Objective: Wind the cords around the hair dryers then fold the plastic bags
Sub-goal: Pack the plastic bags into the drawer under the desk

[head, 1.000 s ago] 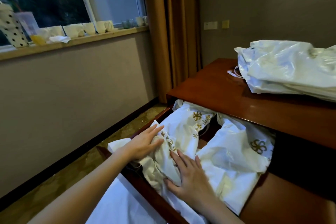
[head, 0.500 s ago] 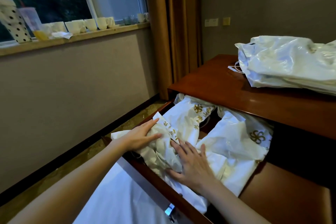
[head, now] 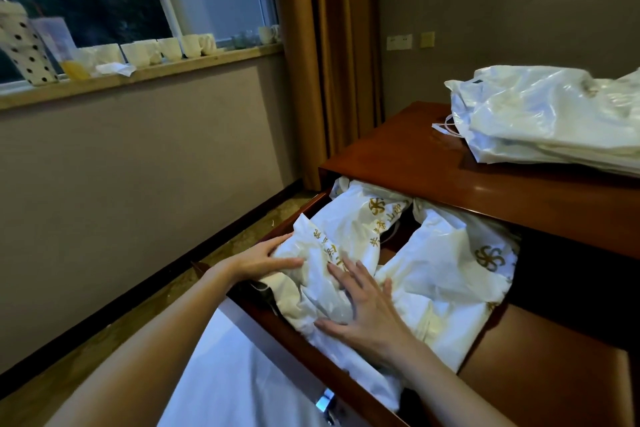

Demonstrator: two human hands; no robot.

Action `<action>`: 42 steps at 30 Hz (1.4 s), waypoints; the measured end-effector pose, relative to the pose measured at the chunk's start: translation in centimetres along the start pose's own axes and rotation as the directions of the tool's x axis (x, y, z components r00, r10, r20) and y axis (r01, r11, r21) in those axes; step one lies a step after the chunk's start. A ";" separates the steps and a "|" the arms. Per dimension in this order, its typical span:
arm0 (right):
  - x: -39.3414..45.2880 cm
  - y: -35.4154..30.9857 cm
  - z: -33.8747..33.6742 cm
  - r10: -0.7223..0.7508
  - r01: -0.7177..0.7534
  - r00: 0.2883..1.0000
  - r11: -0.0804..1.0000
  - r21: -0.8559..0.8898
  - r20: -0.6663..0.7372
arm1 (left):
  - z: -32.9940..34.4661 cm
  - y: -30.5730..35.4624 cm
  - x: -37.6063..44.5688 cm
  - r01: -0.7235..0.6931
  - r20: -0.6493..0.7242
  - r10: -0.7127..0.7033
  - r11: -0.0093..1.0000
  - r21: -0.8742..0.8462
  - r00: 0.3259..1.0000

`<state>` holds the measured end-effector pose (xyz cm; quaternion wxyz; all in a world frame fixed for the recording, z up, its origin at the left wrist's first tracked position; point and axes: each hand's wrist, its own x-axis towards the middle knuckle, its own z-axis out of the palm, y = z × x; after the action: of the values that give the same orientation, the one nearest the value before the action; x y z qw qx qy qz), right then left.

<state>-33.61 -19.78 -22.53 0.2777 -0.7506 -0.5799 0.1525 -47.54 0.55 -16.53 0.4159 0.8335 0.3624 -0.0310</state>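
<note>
An open wooden drawer (head: 313, 350) holds white plastic bags with gold print. My left hand (head: 263, 258) lies flat on the left bag (head: 349, 229) at its near left edge, fingers straight. Flat on the crumpled near part of that same bag rests my right hand (head: 367, 308), its fingers spread. A second printed bag (head: 446, 270) fills the right side of the drawer. A dark object (head: 265, 289) shows under the left bag's edge; I cannot tell what it is. No hair dryer is plainly visible.
A stack of white plastic bags (head: 547, 121) lies on the wooden desk top (head: 408, 163) at the right. White fabric (head: 221, 374) hangs below the drawer front. Cups (head: 166, 50) line the window sill at left. A brown curtain (head: 329, 55) hangs behind the desk.
Both hands stayed on the left bag and shifted slightly, pressing it flatter into the drawer. The view moved back a little, showing more of the drawer front.
</note>
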 end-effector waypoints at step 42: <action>1.2 -0.3 -6.0 -0.064 0.087 0.988 0.982 -0.166 0.139 | 3.2 4.0 3.3 0.067 -0.227 0.061 0.851 0.520 0.972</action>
<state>-30.15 -19.98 -17.47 0.1782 -0.7372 -0.6363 0.1409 -41.79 -1.35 -17.12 0.1269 0.9124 0.3880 -0.0306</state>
